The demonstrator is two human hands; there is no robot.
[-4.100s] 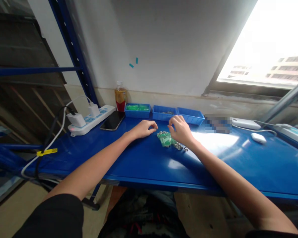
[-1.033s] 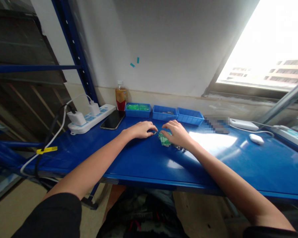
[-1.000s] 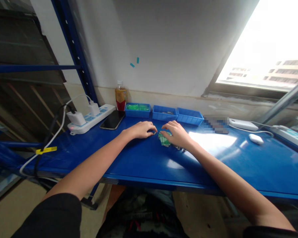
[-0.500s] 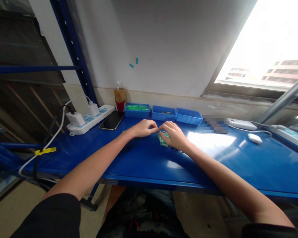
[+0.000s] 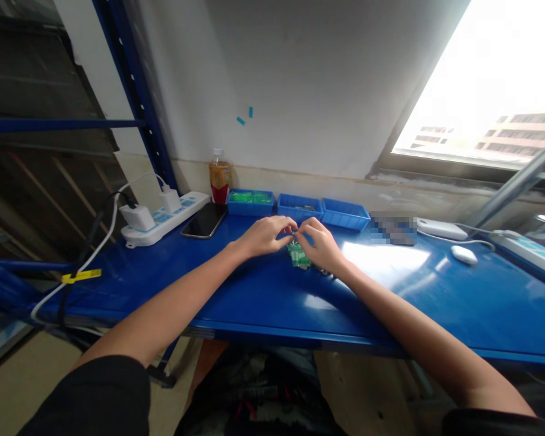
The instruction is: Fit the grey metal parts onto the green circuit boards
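Observation:
My left hand (image 5: pixel 267 235) and my right hand (image 5: pixel 321 243) meet fingertip to fingertip above the middle of the blue table (image 5: pixel 254 290). Fingers and thumb of each hand are curled into a pinch; whatever lies between them is too small to make out. Just under the fingertips is a small green-and-white piece (image 5: pixel 298 255), partly covered by the right hand. Beside the right wrist, small metallic bits (image 5: pixel 324 272) show on the table, mostly hidden by that hand.
Along the wall stand three blue bins: one with green packets (image 5: pixel 251 204), one with small parts (image 5: pixel 300 208), and another bin (image 5: pixel 346 214). A bottle (image 5: pixel 220 177), phone (image 5: pixel 205 220) and power strip (image 5: pixel 166 218) are left; a white case (image 5: pixel 464 254) lies right.
The left hand has shifted slightly right, and the two hands' fingertips have come together. More of the green-and-white piece and the metallic bits now show.

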